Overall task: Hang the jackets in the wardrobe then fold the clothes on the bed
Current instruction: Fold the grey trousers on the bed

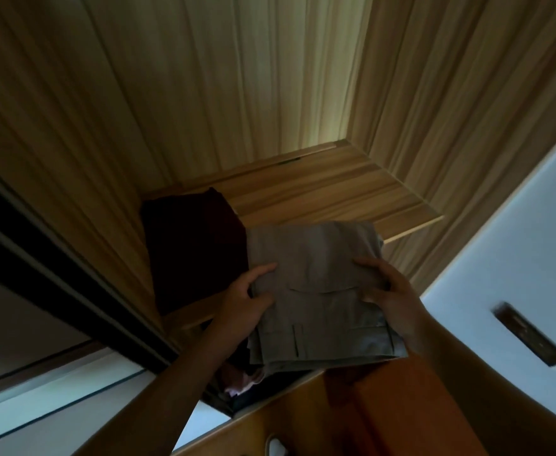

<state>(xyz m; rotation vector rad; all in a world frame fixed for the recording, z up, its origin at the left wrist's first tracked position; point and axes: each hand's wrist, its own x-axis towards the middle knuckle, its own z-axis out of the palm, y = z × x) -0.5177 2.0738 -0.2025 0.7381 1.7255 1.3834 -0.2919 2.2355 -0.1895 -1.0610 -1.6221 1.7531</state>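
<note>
Folded grey trousers (pixel 319 291) are held at the front of a wooden wardrobe shelf (pixel 336 189). My left hand (pixel 247 301) grips their left edge, thumb on top. My right hand (pixel 391 297) grips the right edge, fingers curled over the cloth. Their far part lies over the shelf. A folded dark maroon garment (pixel 194 248) lies on the shelf just left of them, its edge touching the grey cloth.
Wooden wardrobe walls (pixel 204 77) enclose the shelf on three sides. A dark sliding-door track (pixel 56 274) runs at the left. A white door with a recessed handle (pixel 530 334) stands at the right. More clothes (pixel 240 380) show on a lower level beneath the trousers.
</note>
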